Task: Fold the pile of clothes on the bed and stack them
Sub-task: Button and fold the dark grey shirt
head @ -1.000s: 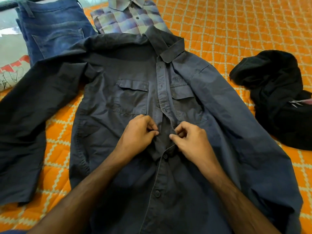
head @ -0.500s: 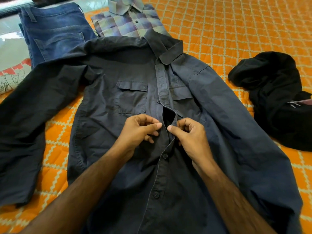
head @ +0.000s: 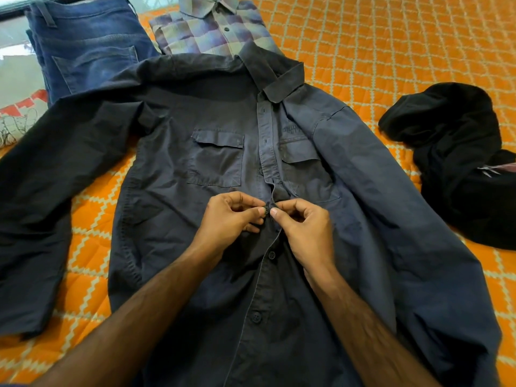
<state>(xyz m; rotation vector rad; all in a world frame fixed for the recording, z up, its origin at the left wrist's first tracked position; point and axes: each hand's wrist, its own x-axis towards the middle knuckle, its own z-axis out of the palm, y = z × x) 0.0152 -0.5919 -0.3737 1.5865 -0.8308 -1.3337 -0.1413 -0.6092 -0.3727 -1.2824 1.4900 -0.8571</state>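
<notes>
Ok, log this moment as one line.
step: buttoning navy shirt | left hand, right hand: pinching placket | folded: jeans, plaid shirt

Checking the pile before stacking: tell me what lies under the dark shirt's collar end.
The dark shirt's collar overlaps the lower edge of the folded plaid shirt; orange bedspread shows around it. How much plaid is covered, or anything else beneath, cannot be seen.

Single head-worn wide-angle view, looking forward and down, close over the bed [head: 391, 37]
</notes>
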